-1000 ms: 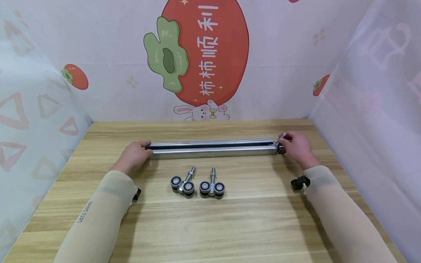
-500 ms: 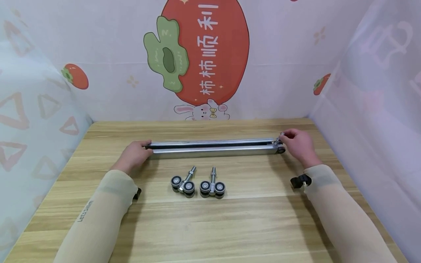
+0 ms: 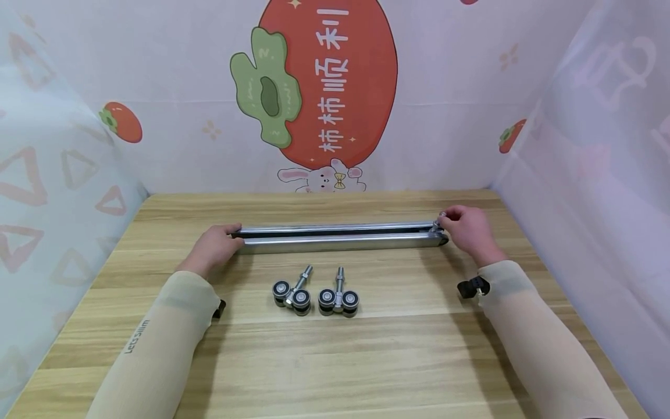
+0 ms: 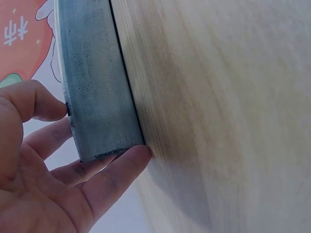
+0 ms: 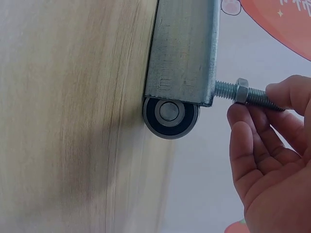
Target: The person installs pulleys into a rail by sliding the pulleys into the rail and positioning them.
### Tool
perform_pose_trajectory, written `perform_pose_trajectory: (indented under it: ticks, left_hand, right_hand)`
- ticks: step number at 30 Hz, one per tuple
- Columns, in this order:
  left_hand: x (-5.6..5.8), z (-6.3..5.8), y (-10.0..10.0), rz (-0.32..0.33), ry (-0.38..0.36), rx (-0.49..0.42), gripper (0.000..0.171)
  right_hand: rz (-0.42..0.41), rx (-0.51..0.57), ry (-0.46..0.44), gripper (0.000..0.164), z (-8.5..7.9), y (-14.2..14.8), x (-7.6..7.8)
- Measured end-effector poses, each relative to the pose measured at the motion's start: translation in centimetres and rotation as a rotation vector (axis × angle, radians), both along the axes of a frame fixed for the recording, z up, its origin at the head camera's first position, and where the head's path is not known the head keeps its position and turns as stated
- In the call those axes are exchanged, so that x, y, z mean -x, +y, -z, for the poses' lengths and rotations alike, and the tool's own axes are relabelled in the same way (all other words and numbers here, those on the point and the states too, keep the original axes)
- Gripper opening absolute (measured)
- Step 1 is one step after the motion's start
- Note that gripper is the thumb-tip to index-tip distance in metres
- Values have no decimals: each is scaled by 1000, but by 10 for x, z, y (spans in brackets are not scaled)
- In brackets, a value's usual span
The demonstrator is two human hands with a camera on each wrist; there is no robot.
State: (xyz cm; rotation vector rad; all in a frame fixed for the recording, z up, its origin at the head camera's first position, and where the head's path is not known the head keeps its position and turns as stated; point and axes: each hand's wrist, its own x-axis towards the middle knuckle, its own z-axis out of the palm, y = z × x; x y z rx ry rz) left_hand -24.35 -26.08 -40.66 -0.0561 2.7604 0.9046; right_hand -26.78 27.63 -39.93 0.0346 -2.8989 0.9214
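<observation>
A long galvanized C-channel rail lies across the table with its slot facing up. My left hand holds the rail's left end; in the left wrist view the thumb is at its upper edge and fingers touch its end. My right hand pinches the threaded bolt of a roller trolley at the right end. That trolley's bolt stands up out of the slot. One wheel sticks partly out of the rail's end, and the rest is hidden inside the channel.
Two more roller trolleys lie in front of the rail, a left one and a right one, bolts pointing away from me. The wooden table is bounded by a printed cloth behind and at both sides.
My right hand has moved left with the roller trolley, whose wheels have slid from outside the rail's right end mostly into the channel. My left hand has stayed put.
</observation>
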Motion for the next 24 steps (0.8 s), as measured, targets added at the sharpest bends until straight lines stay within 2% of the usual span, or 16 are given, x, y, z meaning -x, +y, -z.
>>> perform_pose_trajectory:
  ticks: [13, 20, 24]
  left_hand:
    - [0, -1, -1, -1, -11, -6, 57]
    - [1, -1, -1, 11, 0, 0, 57]
    - [1, 0, -1, 14, 7, 4, 57]
  right_hand:
    - [-24, -22, -23, 37, -4, -9, 1]
    - [-37, -9, 0, 28, -1, -18, 4]
    - [-57, -6, 2, 28, 0, -24, 4]
